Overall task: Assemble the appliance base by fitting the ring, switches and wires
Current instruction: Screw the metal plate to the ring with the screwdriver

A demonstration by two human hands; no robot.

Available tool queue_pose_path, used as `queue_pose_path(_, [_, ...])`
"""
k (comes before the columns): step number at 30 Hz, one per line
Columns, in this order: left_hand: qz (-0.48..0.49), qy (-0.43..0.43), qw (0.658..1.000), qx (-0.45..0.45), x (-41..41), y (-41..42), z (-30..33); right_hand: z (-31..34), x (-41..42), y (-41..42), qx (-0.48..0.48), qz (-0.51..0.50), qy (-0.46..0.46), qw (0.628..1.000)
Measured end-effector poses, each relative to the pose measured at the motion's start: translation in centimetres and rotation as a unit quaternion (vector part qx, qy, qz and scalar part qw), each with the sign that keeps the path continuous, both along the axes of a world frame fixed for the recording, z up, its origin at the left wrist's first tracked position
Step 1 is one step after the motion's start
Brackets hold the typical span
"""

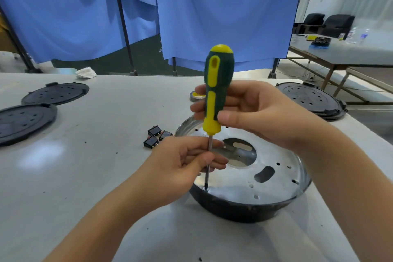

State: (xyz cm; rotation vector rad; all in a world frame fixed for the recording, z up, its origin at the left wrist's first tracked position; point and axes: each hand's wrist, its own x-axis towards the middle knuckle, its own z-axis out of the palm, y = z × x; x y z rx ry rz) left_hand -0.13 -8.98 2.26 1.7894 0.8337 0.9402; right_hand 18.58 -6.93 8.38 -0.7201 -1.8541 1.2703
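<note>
A round appliance base [265, 178], with a shiny metal plate full of holes inside a black rim, lies on the table in front of me. A green and yellow screwdriver [218, 74] stands upright with its tip on a screw near the plate's front left edge. My right hand [251, 112] grips the handle. My left hand [189, 159] pinches the steel shaft lower down. Three black rocker switches [155, 137] lie on the table just left of the base.
Two black perforated discs [27, 119] lie at the far left and another disc [310, 98] at the right. A tape roll [196, 96] sits behind the screwdriver. Blue curtains hang behind the white table [95, 155]. A second table stands at the far right.
</note>
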Motion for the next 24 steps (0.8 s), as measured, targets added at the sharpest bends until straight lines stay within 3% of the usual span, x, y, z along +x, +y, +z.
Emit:
queue_pose_path(3, [-0.015, -0.012, 1.000, 0.007, 0.0, 0.0, -0.2, -0.2, -0.4, 0.1, 0.052, -0.086, -0.028, 0.995])
queue_pose_path(8, [0.115, -0.045, 0.991, 0.047, 0.1, 0.2, -0.1, -1.1, -2.1, 0.0, 0.142, -0.197, -0.062, 0.968])
queue_pose_path(10, [0.121, -0.058, 0.991, 0.031, 0.1, 0.4, -0.2, -1.4, -2.5, 0.0, 0.143, -0.208, -0.063, 0.966])
queue_pose_path(12, [0.096, -0.046, 0.994, 0.025, 0.0, 0.5, -0.2, -1.3, -2.3, 0.1, 0.097, -0.174, -0.040, 0.979])
queue_pose_path(15, [0.053, -0.032, 0.998, 0.026, 0.1, 0.3, -0.1, -0.9, -1.5, 0.1, -0.009, -0.035, -0.003, 0.999])
queue_pose_path(19, [0.017, -0.026, 0.999, 0.015, 0.1, 0.2, -0.2, -0.5, -0.1, 0.2, -0.059, 0.082, 0.002, 0.995])
queue_pose_path(22, [0.017, -0.037, 0.999, 0.020, 0.0, 0.1, -0.3, -0.1, 0.2, 0.0, -0.039, 0.091, -0.030, 0.995])
queue_pose_path(24, [0.040, -0.037, 0.998, 0.036, 0.1, 0.1, -0.2, 0.0, -0.4, -0.3, 0.003, 0.013, -0.050, 0.999])
